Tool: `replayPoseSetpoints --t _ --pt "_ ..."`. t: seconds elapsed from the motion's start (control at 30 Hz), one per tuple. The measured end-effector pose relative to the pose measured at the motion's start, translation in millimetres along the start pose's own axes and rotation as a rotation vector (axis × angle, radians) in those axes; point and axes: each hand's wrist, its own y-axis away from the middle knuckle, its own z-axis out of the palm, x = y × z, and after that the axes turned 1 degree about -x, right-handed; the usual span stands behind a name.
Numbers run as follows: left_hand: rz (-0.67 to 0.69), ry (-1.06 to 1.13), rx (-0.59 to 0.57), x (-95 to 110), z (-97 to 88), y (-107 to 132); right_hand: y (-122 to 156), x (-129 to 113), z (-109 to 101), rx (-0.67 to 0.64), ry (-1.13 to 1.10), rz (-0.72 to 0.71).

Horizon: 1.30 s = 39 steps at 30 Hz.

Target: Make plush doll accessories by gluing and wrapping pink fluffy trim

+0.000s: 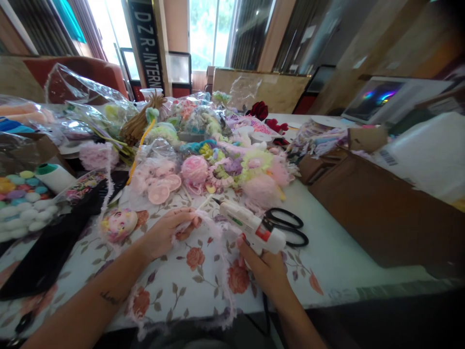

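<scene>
My right hand [264,264] is wrapped round the grip of a white hot glue gun [250,226], whose nozzle points left toward my other hand. My left hand [167,231] pinches a thin white stick and a strand of fuzzy pink-white yarn [221,264] that trails across the floral tablecloth [181,286] and off the near edge. A small round doll face [118,224] lies just left of that hand.
Black scissors [288,228] lie right of the glue gun. A heap of pastel pom-poms and yarn flowers [218,160] fills the table's middle. Bagged pom-poms [22,203] sit at left, a brown cardboard box [381,208] at right, a black cloth [51,247] at lower left.
</scene>
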Motion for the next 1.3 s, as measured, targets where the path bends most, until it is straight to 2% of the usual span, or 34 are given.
replayPoseSetpoints --t 0.73,0.93,1.0,1.07,1.2,1.3 --pt "-0.001 -0.010 -0.004 0.0 -1.0 -0.2 -0.5 1.6 0.2 -0.031 -0.005 0.022" --pt "0.028 -0.041 0.007 -2.4 -2.5 -0.1 -4.0 5.4 -3.7 0.030 -0.085 0.001" --pt "0.030 -0.048 0.005 -3.1 -3.8 0.0 -6.7 9.6 -13.4 0.069 -0.075 -0.001" --pt "0.025 -0.047 0.008 -3.4 -5.4 -0.7 -10.8 15.5 -31.9 0.153 -0.039 0.032" --pt "-0.001 -0.034 0.037 -4.3 -8.2 -3.1 -24.9 31.2 -93.8 0.430 0.162 0.111" --pt "0.004 -0.062 0.056 -6.6 -10.0 -4.7 -42.9 44.0 -144.1 0.539 0.393 0.185"
